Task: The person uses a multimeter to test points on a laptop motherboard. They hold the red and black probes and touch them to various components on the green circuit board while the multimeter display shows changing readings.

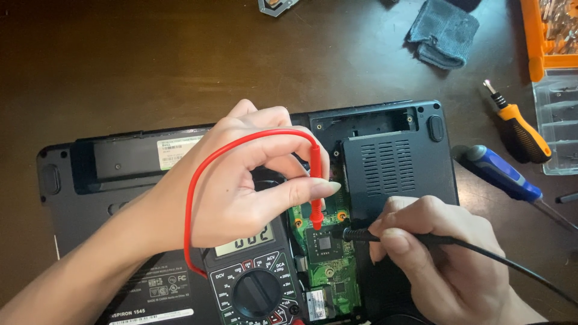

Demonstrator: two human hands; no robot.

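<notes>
My left hand (241, 174) pinches a red test probe (315, 186) upright, its tip on the green circuit board (328, 271) inside an upturned black laptop (397, 162). The probe's red lead (198, 174) loops back over my wrist. My right hand (439, 253) holds a black test probe (361, 235) nearly flat, its tip beside a dark square chip (324, 243) on the same board. A black multimeter (253, 277) with a round dial and a lit display lies on the laptop just below my left hand.
On the dark wooden table to the right lie an orange-handled screwdriver (521, 129) and a blue-handled one (503, 174). A folded grey-blue cloth (444, 30) sits at the back. An orange tool case (551, 36) and its transparent lid (557, 117) stand at the right edge.
</notes>
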